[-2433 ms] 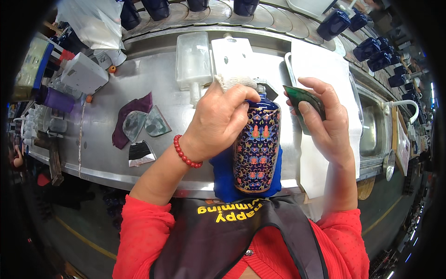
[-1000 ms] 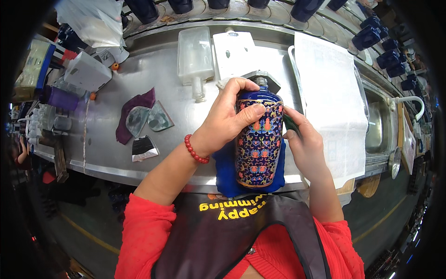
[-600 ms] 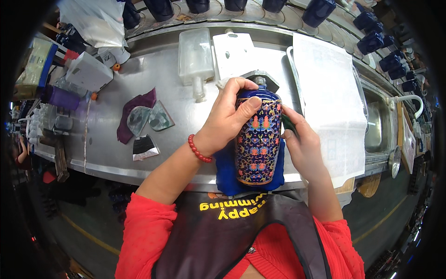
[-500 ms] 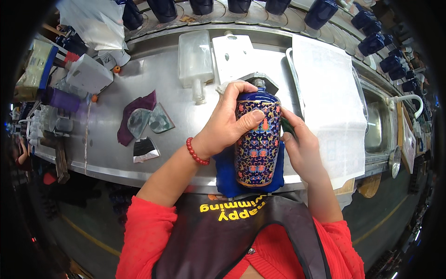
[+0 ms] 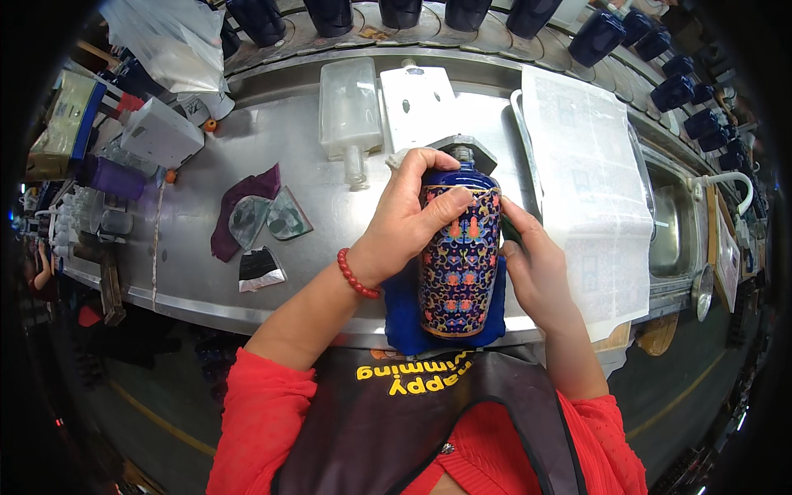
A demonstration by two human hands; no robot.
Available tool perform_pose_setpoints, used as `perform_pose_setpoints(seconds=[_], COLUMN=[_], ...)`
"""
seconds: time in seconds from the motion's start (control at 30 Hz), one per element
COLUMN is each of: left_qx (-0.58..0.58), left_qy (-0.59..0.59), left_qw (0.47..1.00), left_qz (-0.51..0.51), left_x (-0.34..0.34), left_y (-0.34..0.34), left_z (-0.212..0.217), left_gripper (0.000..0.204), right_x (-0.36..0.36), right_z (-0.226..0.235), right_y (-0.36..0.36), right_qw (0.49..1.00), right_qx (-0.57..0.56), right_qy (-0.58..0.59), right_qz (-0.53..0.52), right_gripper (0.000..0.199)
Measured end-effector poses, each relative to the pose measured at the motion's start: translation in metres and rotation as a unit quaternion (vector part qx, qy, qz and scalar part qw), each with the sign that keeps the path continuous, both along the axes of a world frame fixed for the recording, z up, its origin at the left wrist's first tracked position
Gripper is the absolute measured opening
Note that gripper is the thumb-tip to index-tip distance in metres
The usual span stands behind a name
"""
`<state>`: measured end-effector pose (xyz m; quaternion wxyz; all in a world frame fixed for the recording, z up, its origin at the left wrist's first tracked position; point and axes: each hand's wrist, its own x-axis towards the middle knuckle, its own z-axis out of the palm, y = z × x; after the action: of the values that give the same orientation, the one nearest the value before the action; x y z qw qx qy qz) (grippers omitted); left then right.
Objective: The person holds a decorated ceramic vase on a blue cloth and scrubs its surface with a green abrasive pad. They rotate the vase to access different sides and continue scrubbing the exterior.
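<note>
A dark blue vase (image 5: 459,256) with orange and gold flower patterns lies tilted over a blue cloth pad (image 5: 400,309) at the near edge of the metal worktable (image 5: 190,272). My left hand (image 5: 406,219) grips its shoulder from the left, fingers wrapped over the top. My right hand (image 5: 535,268) presses against the vase's right side with a small green pad (image 5: 510,231), mostly hidden behind the vase.
A large white printed sheet (image 5: 590,190) covers a tray to the right, with a sink (image 5: 670,231) beyond it. Clear plastic containers (image 5: 351,115) lie behind the vase. Purple cloth and foil scraps (image 5: 256,219) sit to the left. Dark blue vases (image 5: 606,37) line the back shelf.
My right hand, earlier held away to the right with the green pad, has moved in against the vase's right side. My left hand has kept its grip on the vase.
</note>
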<state>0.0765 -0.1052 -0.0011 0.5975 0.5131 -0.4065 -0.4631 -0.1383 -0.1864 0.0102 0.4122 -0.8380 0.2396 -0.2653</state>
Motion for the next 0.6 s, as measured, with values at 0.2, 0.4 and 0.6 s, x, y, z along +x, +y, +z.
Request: perform_pose_setpoints(seconds=[0.2, 0.4, 0.6], left_qx=[-0.023, -0.006, -0.008], left_qy=[0.01, -0.047, -0.061], left_qw=[1.0, 0.999, 0.998], left_qz=[-0.003, 0.014, 0.031], left_x=[0.0049, 0.0045, 0.0044], left_y=[-0.0039, -0.0059, -0.0078], left_z=[0.0081, 0.0097, 0.0087], left_gripper=[0.036, 0.032, 0.029], right_x=[-0.0008, -0.002, -0.0015], right_z=[0.0003, -0.001, -0.0025], right_y=[0.0, -0.0004, -0.0008], right_qw=[1.0, 1.0, 1.0], right_qx=[0.007, 0.003, 0.004], right_qy=[-0.003, -0.001, -0.008], right_qz=[0.002, 0.003, 0.007], right_gripper=[0.052, 0.052, 0.052])
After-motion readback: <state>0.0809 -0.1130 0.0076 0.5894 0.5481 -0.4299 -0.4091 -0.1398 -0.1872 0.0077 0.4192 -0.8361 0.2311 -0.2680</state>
